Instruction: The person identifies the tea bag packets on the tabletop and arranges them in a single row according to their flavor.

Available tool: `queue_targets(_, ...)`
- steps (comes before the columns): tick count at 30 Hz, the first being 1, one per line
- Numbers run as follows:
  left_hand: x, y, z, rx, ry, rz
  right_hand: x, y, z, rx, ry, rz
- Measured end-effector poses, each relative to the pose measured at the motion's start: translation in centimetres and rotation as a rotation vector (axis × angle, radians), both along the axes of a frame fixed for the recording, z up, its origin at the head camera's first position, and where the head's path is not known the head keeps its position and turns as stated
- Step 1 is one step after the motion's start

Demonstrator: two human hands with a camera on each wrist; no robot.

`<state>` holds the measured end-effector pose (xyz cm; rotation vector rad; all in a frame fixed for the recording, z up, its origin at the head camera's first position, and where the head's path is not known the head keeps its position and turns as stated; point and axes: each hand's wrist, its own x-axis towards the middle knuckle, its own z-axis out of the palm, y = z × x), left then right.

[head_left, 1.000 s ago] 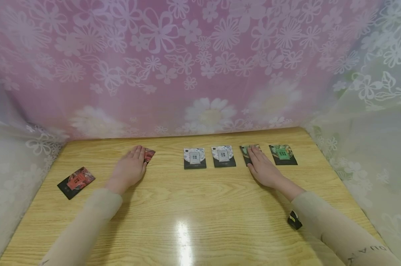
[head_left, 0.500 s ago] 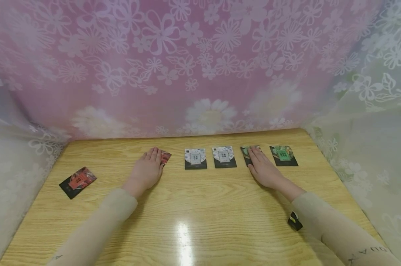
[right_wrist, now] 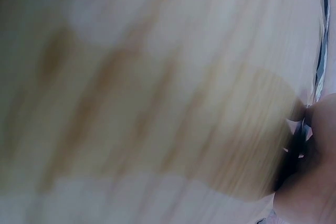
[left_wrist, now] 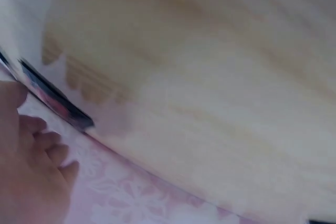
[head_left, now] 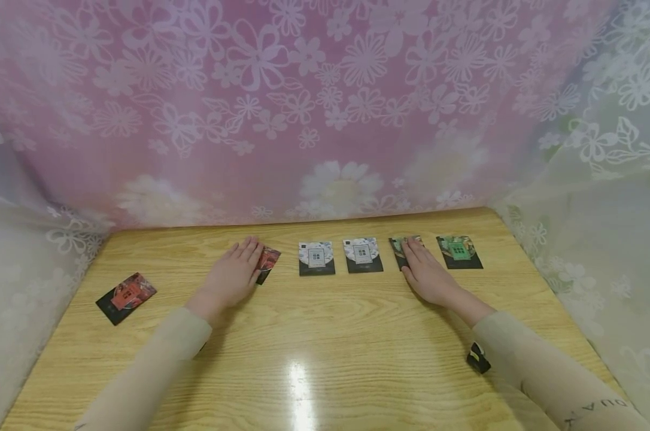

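Note:
My left hand [head_left: 229, 275] lies with straight fingers over the left edge of a red and black packet [head_left: 269, 262], which sits slightly tilted. Whether the fingertips still touch it cannot be told. In the left wrist view, a dark packet with red on it [left_wrist: 56, 98] shows beyond the fingers. My right hand [head_left: 427, 272] rests flat on a green and black packet [head_left: 397, 254], covering its right part. Between the hands, two white and black packets [head_left: 316, 258] [head_left: 363, 254] lie side by side.
Another green packet [head_left: 459, 251] lies right of my right hand. A second red packet [head_left: 126, 298] lies askew at the far left. Near the right forearm is a small black item [head_left: 478, 358]. Floral curtains [head_left: 336, 120] border the wooden table [head_left: 325, 335].
My left hand slid the red packet rightward toward the white ones, then drew back slightly left, so more of the packet shows. The right hand stays in place.

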<state>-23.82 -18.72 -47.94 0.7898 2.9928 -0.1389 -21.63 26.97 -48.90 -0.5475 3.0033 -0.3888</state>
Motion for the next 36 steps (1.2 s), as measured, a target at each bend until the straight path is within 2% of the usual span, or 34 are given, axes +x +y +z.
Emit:
queue_targets(7,-0.5,-1.3,0.8,-0.006,-0.013,-0.14,0.0,0.0,-0.1,-0.024,0.011,0.006)
queue_targets(11,-0.5,-1.6,0.8,-0.019,-0.049,-0.163,0.0,0.1,-0.3,-0.039,0.021,0.011)
queue_targets(19,-0.3,-1.3,0.2,0.021,-0.085,-0.106,0.1,0.0,0.1,-0.018,0.001,0.007)
queue_targets(25,-0.1,0.0,0.0,0.046,-0.092,-0.006,0.1,0.1,-0.1,-0.05,0.028,0.015)
queue_targets(30,0.1,1.2,-0.1,0.01,-0.093,0.063,0.1,-0.1,0.0,-0.036,0.012,0.004)
queue_targets(36,0.1,2.3,0.1,-0.053,-0.104,0.108,0.1,-0.1,0.0,-0.025,0.007,0.0)
